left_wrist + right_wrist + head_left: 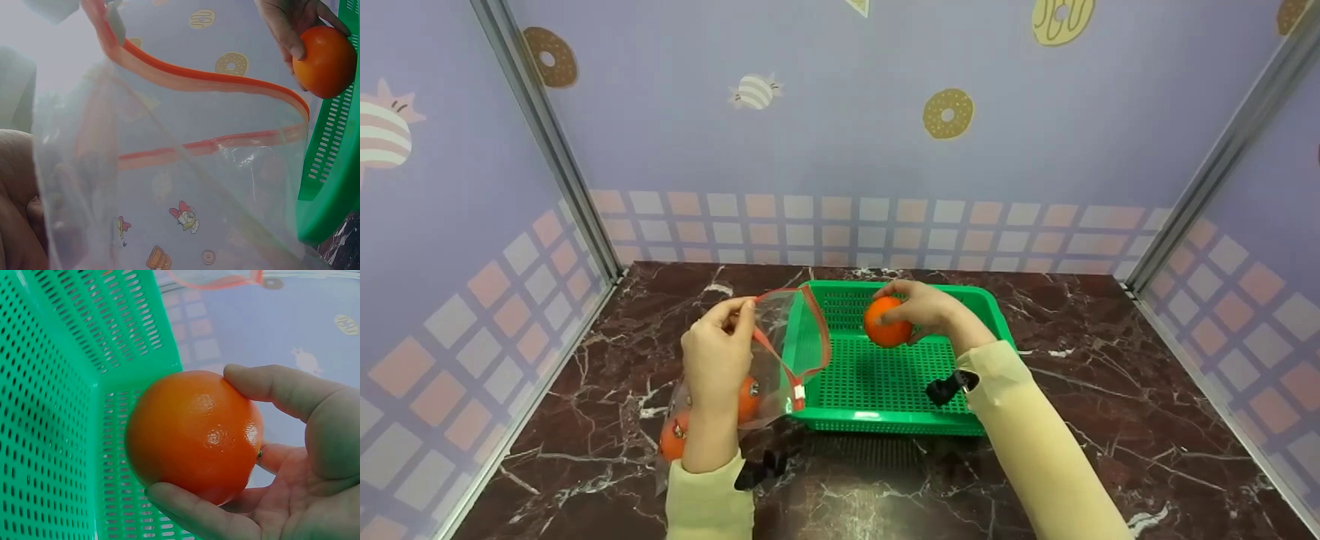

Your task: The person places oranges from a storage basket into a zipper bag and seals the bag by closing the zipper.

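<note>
My left hand [718,356] pinches the red-trimmed edge of a clear zip bag [780,341], whose mouth gapes toward the right. A white slider sits at the lower corner of the zip. Inside the bag, partly behind the left wrist, lie orange-red round fruits [748,400] with dark leafy tops. My right hand [926,309] holds another smooth, glossy orange-red round fruit [194,436] between thumb and fingers, above the green basket [900,427]. A bit of green stem shows on its palm side in the right wrist view. The bag's mouth overlaps the basket's left side.
The shallow slotted basket stands on a dark red marbled tabletop [585,450]. Patterned lilac wall panels [840,150] enclose the back and both sides, with metal posts [556,150] at the corners. A black strap piece [951,386] hangs at the right cuff.
</note>
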The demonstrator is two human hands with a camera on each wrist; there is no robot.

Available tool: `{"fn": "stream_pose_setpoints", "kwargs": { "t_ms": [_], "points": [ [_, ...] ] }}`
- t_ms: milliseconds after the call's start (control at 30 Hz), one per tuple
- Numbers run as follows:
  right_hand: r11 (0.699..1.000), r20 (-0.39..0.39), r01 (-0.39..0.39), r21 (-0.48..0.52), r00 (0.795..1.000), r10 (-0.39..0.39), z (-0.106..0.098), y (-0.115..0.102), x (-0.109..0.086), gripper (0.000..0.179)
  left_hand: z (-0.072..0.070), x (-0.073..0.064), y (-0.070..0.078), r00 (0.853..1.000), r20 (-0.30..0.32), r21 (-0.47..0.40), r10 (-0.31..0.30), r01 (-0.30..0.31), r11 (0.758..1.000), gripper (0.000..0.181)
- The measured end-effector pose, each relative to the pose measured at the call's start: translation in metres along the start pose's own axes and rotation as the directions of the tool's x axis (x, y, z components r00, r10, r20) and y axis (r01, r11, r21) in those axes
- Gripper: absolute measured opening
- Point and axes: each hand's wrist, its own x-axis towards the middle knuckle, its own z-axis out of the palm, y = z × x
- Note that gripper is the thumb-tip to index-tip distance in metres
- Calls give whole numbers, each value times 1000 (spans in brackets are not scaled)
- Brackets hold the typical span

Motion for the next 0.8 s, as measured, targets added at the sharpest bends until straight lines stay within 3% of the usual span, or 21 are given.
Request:
{"fn": "stream_pose_setpoints", "kwargs": {
  "t_ms": [567, 800],
  "points": [
    [975, -64, 122, 186, 992, -112, 5, -5, -16, 59, 0, 0, 0, 1000, 10, 11, -14, 14, 1000, 18],
    [966, -84, 135, 220, 989, -119, 9, -6, -18, 56, 1, 0, -1, 1000, 6, 13, -2, 2, 1000, 18]
  ]
}}
